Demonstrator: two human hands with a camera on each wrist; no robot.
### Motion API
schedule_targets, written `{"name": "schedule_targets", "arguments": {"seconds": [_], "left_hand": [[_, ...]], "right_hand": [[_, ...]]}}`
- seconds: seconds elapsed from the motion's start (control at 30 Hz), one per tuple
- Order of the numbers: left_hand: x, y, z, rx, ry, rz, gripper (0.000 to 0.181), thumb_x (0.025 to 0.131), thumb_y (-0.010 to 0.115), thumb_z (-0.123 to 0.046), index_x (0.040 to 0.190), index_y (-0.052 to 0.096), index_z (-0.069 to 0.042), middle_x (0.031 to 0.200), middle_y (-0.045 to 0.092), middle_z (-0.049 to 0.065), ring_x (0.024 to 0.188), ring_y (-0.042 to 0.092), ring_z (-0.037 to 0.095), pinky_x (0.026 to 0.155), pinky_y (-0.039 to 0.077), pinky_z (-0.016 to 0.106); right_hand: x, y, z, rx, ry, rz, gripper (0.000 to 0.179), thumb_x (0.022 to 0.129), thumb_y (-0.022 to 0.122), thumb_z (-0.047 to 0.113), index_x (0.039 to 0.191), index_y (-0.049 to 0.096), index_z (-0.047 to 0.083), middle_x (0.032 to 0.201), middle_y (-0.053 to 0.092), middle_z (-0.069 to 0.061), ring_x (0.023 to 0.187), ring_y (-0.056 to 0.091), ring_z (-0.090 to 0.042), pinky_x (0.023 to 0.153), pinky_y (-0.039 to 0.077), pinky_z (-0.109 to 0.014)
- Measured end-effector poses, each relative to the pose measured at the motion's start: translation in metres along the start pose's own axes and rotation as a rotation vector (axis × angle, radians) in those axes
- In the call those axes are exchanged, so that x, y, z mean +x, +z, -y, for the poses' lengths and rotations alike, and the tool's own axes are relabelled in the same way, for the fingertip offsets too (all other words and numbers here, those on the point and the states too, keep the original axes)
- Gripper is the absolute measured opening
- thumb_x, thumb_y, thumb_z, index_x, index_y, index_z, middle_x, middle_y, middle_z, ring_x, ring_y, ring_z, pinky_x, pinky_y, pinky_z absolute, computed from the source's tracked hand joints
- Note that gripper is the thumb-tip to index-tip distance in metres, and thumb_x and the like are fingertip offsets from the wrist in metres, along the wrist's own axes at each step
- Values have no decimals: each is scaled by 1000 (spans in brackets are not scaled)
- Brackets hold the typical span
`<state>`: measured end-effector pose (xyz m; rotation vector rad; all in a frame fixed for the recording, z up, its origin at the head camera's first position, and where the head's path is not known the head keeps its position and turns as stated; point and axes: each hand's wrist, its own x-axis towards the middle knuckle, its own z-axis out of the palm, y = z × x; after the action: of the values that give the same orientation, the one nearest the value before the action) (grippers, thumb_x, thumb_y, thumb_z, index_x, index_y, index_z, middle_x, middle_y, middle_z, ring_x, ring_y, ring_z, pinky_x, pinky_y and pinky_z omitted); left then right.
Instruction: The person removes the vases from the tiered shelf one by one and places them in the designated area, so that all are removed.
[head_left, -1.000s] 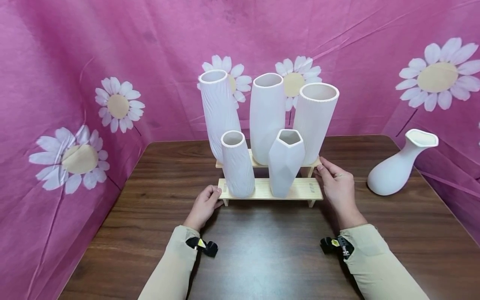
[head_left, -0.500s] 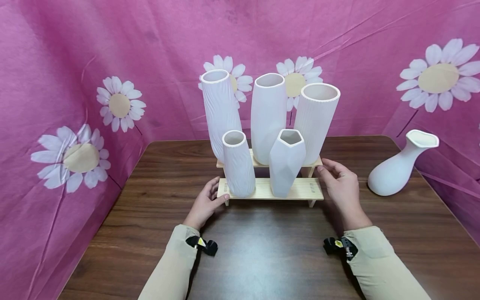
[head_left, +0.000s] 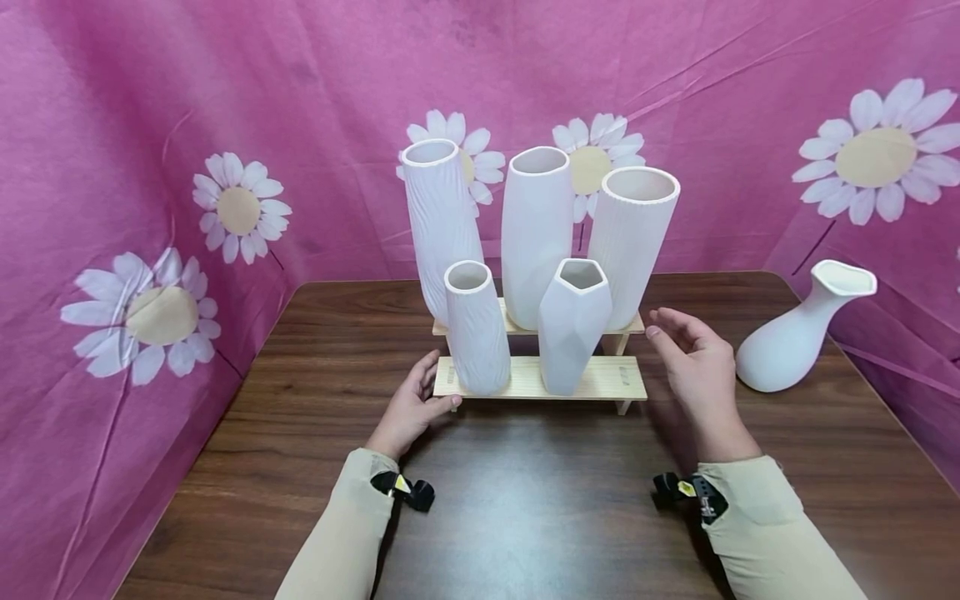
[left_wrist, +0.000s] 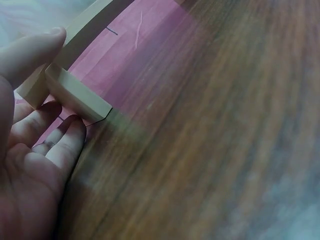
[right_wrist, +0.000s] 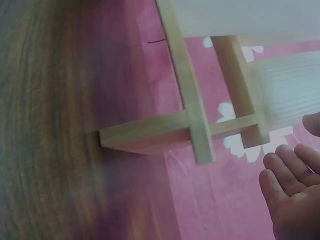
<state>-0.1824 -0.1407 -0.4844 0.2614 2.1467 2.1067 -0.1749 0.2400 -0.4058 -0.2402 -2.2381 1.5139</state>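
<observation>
Wooden two-step rack (head_left: 600, 379) at frame centre on brown table (head_left: 525, 517), carrying five white vases (head_left: 536, 233). Left hand (head_left: 411, 408) at rack's lower-left end, thumb and fingers touching it, loosely curved. Right hand (head_left: 697, 367) just right of rack, fingers relaxed, spread, holding nothing. Sixth vase (head_left: 795, 333) at right edge.

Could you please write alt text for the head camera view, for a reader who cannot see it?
Five white vases stand on a two-step wooden rack on a dark wooden table. The left hand touches the rack's left end, the right hand is open beside its right end. A sixth white vase stands far right, before a pink daisy-print cloth.
</observation>
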Motion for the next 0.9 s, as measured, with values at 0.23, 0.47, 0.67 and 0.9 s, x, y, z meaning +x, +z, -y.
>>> {"name": "schedule_targets", "arguments": {"seconds": [0.23, 0.47, 0.67, 0.9], "left_hand": [[0, -1, 0, -1, -5, 3, 86, 85, 70, 11, 156, 22, 2, 151, 44, 23, 132, 49, 33, 95, 48, 21], [1, -1, 2, 3, -8, 7, 84, 86, 70, 11, 156, 24, 1, 150, 46, 23, 131, 50, 32, 94, 49, 21], [1, 0, 1, 1, -7, 5, 84, 86, 70, 11, 156, 25, 0, 150, 46, 22, 130, 51, 30, 94, 49, 20], [1, 0, 1, -2, -7, 1, 84, 86, 70, 11, 156, 25, -1, 150, 46, 21, 129, 51, 29, 94, 49, 21]], "right_hand": [[-8, 3, 12, 94, -86, 47, 39, 93, 72, 14, 130, 65, 2, 126, 69, -14, 100, 64, 4, 82, 50, -10], [-17, 7, 21, 109, -160, 69, 36, 93, 72, 9, 128, 66, 0, 119, 72, -10, 97, 65, 3, 81, 49, -10], [-21, 9, 24, 123, -187, 83, 34, 92, 72, 7, 125, 68, 1, 117, 72, -7, 97, 66, 1, 82, 50, -11], [-22, 9, 23, 119, -224, 180, 33, 92, 73, 8, 123, 68, -1, 111, 74, -1, 96, 66, 1, 79, 50, -12]]}}
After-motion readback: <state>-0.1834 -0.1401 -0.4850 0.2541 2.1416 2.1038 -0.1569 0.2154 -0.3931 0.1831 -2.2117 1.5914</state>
